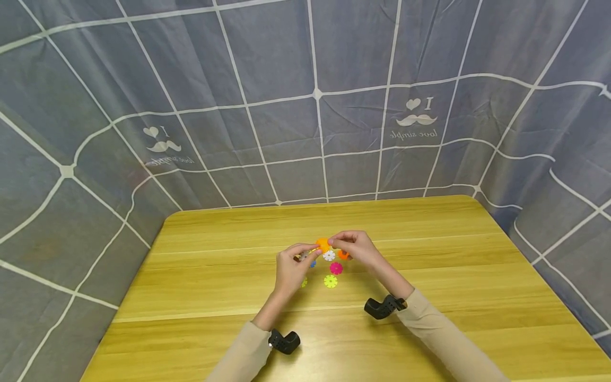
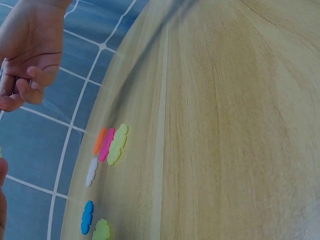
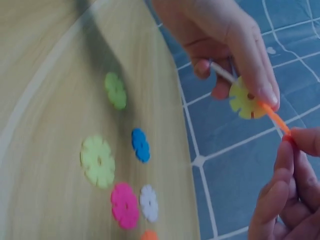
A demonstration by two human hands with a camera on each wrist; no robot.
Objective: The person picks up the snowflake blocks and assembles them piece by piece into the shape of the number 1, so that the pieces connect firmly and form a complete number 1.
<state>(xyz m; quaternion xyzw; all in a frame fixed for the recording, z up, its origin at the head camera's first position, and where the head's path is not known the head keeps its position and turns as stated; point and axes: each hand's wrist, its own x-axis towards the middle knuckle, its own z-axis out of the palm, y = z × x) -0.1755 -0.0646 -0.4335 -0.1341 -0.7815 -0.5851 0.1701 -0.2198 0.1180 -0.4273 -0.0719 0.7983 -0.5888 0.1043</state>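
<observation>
Both hands meet above the table around small plastic snowflake discs with notched rims. My right hand (image 1: 357,246) pinches an orange notched disc (image 1: 323,244) between thumb and fingertip at its edge. My left hand (image 1: 292,268) holds a yellow notched disc (image 3: 243,103), set at an angle to the orange one and meeting it at the thumb. A white disc seen edge-on (image 3: 223,73) sits tucked among the left fingers, against the yellow disc. In the left wrist view the right hand (image 2: 32,55) shows at upper left; the held discs are nearly all out of that view.
On the table (image 1: 200,297) below the hands lie loose discs: pink (image 1: 336,268), white (image 1: 329,255), yellow-green (image 1: 331,281), blue (image 3: 141,145), green (image 3: 115,90) and orange (image 1: 343,254). A grey curtain with white lines (image 1: 286,132) hangs behind the table's far edge.
</observation>
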